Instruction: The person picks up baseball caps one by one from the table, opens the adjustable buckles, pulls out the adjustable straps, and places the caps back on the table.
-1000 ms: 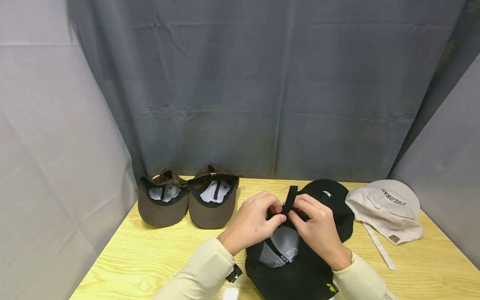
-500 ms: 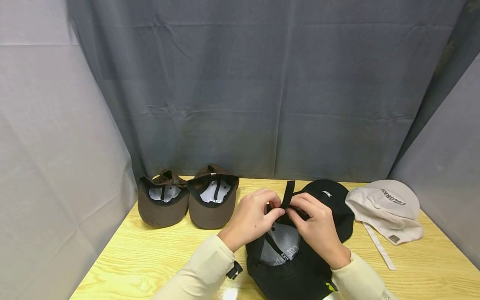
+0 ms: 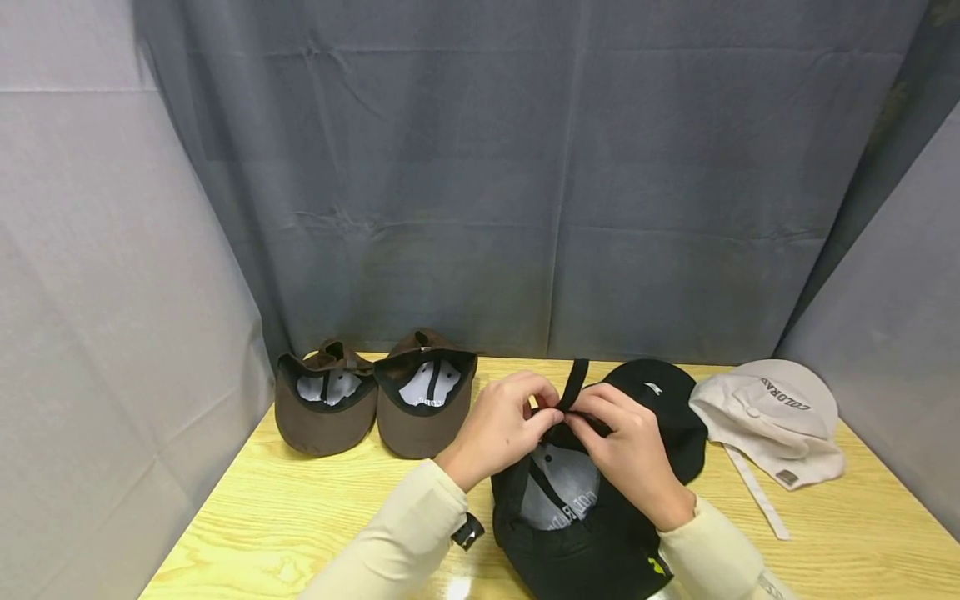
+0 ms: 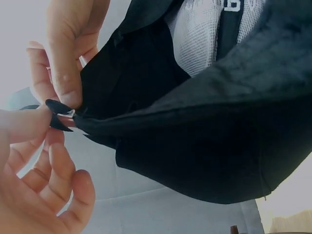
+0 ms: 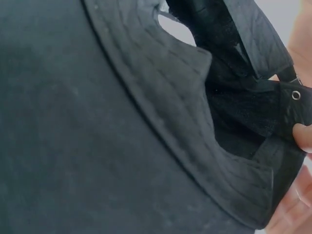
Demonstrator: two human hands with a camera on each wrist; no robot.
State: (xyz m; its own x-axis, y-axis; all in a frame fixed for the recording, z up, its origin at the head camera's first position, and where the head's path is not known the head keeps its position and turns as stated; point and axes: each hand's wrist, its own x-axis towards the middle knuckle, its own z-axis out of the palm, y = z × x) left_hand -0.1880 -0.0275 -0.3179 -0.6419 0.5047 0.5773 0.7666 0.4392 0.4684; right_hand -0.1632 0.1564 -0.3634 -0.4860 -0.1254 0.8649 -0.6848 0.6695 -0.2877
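A black cap lies with its inside towards me and its brim at the near side. Grey mesh lining with lettering shows inside it. My left hand pinches the cap's black strap, whose free end sticks up between the hands. My right hand pinches the cap's back band close beside it. A small metal buckle sits at the strap between the fingertips in the left wrist view. In the right wrist view a metal eyelet shows on the band near a thumb.
Behind the right hand lies another black cap with a small white mark. Farther right is a beige cap with a loose strap. Two brown caps stand at the back left of the wooden table. Grey cloth walls surround the table.
Both hands have shifted slightly left with the strap, whose free end stands a little higher and farther left. The other caps have not moved.
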